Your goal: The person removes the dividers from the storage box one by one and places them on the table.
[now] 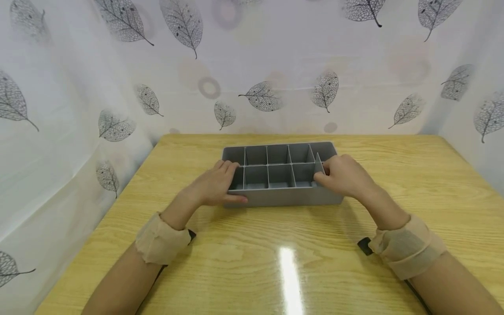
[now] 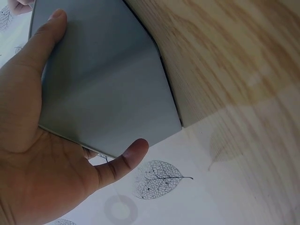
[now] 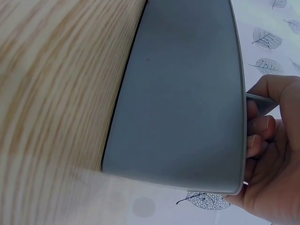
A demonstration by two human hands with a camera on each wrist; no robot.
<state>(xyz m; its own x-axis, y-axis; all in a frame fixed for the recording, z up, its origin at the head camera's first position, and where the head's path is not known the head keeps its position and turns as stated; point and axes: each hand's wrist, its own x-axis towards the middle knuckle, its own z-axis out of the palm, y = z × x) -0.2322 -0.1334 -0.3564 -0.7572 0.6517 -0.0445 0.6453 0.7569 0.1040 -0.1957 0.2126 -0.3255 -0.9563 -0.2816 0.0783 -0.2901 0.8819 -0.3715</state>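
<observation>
A grey divided box (image 1: 283, 197) lies lengthwise on the table, its open top showing two rows of compartments. My left hand (image 1: 216, 183) holds the box's left end: the thumb lies on the front wall, some fingers reach over the rim, and one finger touches the end wall in the left wrist view. At the right end, my right hand (image 1: 343, 175) pinches a thin grey divider (image 1: 318, 162) that juts above the rim at a slant. The right wrist view shows the divider (image 3: 262, 103) between thumb and fingers; its lower part is hidden.
The wood-grain table (image 1: 252, 262) extends around the box. A white curtain (image 1: 283, 57) with leaf prints hangs behind the table and along its sides. Both wrists wear beige wraps (image 1: 409, 247) with small black cameras (image 1: 365, 246).
</observation>
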